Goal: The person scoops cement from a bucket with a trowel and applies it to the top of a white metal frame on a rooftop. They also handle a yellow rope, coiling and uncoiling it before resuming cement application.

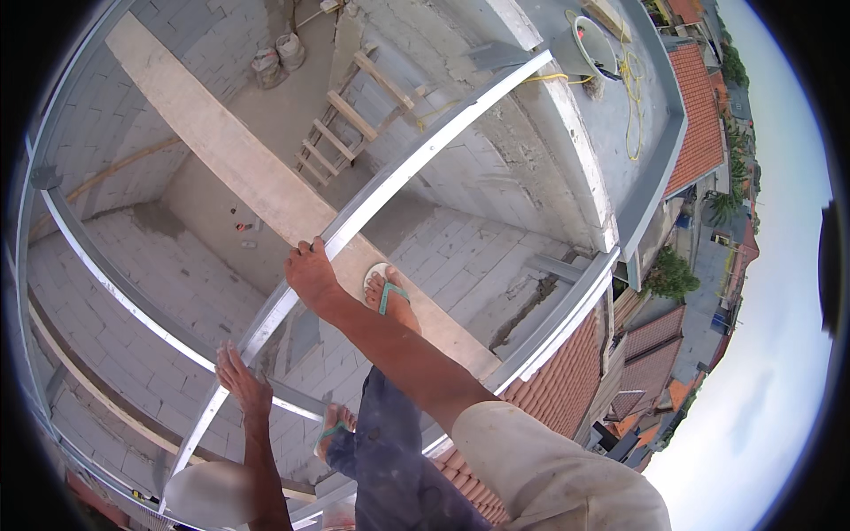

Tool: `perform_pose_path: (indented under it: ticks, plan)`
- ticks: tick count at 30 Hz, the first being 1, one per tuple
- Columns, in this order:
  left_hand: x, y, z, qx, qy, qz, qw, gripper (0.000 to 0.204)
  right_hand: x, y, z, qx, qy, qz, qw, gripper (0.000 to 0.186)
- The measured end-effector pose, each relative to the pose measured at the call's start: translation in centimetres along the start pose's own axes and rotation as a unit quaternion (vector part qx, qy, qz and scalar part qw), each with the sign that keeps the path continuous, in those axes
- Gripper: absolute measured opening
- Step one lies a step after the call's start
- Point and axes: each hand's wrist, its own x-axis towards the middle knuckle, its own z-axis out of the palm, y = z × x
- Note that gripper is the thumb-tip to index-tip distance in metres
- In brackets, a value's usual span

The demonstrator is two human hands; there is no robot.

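A long, silvery metal profile (443,133) crosses the view diagonally above an unroofed room. My right hand (312,276) is closed round its edge near the middle. Lower left, my left hand (243,382) rests with fingers stretched out and apart where a second, curved-looking metal profile (133,301) meets the first. Below the right hand runs a wide wooden plank (230,159). My foot in a green-strapped sandal (387,290) stands on it; the other sandalled foot (336,423) is lower, beside my dark trousers. A whitish blurred shape (208,494) beside my left forearm cannot be made out.
Grey block walls (496,265) surround a deep drop to the floor (208,208). Down there are a wooden ladder (336,142) and sacks (279,60). At upper right, a bucket (584,49) and yellow cord (633,97) lie on a ledge. Tiled roofs (567,372) adjoin the right edge.
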Motion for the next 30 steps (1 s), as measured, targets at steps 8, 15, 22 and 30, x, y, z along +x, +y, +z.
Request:
perform_pose_path:
  ticks: [8, 15, 22, 30]
  plan:
    - [4.0, 3.2, 4.9, 0.017, -0.147, -0.079, 0.986, 0.104, -0.1, 9.4, -5.6, -0.076, -0.078, -0.060, 0.992, 0.033]
    - [4.5, 4.2, 3.0, 0.021, -0.189, -0.096, 0.977, 0.101, 0.1, 14.8, -4.8, 0.009, -0.038, -0.061, 0.997, 0.030]
    - [4.8, 5.1, 2.6, 0.017, -0.194, -0.116, 0.974, 0.100, 0.3, 15.4, -4.4, 0.033, -0.063, -0.074, 0.995, 0.035]
    - [4.6, 5.2, 2.6, 0.020, -0.205, -0.121, 0.971, 0.101, 0.4, 15.6, -4.7, 0.053, -0.076, -0.083, 0.992, 0.036]
